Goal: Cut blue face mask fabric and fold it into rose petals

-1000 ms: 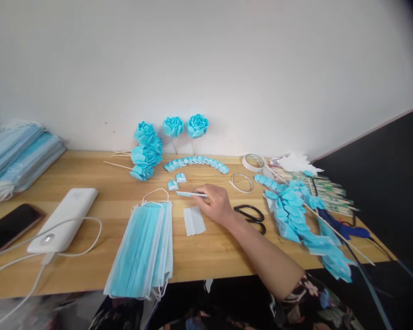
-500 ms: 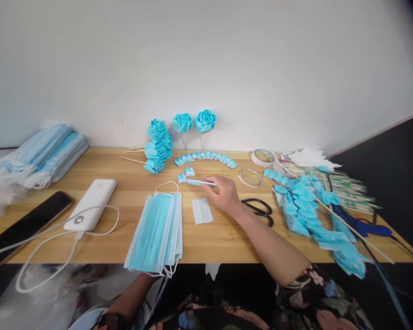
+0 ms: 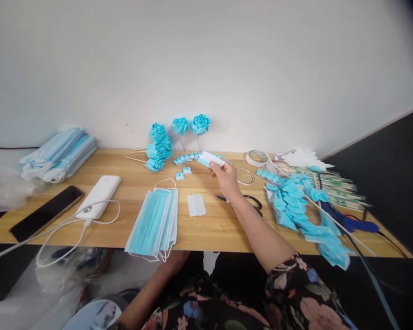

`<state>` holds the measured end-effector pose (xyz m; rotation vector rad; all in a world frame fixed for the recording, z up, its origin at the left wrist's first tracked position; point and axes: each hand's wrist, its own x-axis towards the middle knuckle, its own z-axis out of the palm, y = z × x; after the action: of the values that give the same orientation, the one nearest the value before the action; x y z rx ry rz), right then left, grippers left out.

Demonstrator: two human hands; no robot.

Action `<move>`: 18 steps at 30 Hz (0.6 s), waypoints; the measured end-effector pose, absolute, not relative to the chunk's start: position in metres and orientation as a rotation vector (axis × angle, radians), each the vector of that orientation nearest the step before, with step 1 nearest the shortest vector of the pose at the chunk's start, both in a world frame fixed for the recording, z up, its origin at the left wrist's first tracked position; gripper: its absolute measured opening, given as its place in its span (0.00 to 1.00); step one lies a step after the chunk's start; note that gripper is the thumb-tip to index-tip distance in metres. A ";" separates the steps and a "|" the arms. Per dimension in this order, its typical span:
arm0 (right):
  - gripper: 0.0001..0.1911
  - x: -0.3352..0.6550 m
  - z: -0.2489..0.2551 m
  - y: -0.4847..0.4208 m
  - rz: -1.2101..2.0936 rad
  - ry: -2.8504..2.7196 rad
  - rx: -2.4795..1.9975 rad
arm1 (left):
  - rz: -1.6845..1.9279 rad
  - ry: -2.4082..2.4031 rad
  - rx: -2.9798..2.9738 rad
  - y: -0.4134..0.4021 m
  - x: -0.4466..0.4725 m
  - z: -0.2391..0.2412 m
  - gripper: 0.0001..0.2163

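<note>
My right hand [image 3: 223, 176] is raised over the middle of the table, pinching a flat blue-and-white piece of mask fabric [image 3: 209, 159] between thumb and fingers. Behind that piece runs a curved row of small folded blue pieces [image 3: 186, 158], partly covered by it. Two more folded pieces [image 3: 180, 176] lie just in front of the row. A white rectangular piece [image 3: 196, 205] rests flat below my hand, beside a stack of blue face masks [image 3: 153, 220]. Under my right forearm sit black-handled scissors [image 3: 253, 200]. My left forearm reaches below the table edge, which hides the hand.
Blue fabric roses [image 3: 200, 124] on sticks stand or lie at the back. Tape rolls [image 3: 257, 158], a blue petal strip [image 3: 292, 201] and a blue-handled tool [image 3: 359, 224] are right. A power bank [image 3: 99, 197], phone [image 3: 46, 213] and mask pile [image 3: 60, 153] are left.
My right hand has lifted away from the two folded pieces, turning the fabric piece so its face shows. More of the scissors is visible. My left forearm has shifted right under the table; the view has moved slightly.
</note>
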<state>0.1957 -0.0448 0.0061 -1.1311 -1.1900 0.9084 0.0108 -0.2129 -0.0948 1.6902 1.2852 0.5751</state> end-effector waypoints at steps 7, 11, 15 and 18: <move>0.17 0.221 0.079 -0.071 1.382 -1.293 -0.813 | 0.258 0.728 1.555 -0.249 -0.028 -0.026 0.17; 0.20 0.214 0.086 -0.069 1.341 -1.500 -0.755 | 0.421 0.592 1.369 -0.221 -0.037 0.036 0.18; 0.15 0.188 0.060 -0.051 0.983 -1.387 -1.066 | 0.716 0.841 1.438 -0.156 -0.022 0.050 0.16; 0.14 0.175 0.045 -0.046 0.971 -1.378 -1.066 | 0.924 0.974 1.328 -0.110 -0.004 0.039 0.21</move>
<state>0.1752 -0.0462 0.0453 -1.0664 -1.3781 0.9710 -0.0039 -0.1099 0.0390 1.3277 0.9741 0.9240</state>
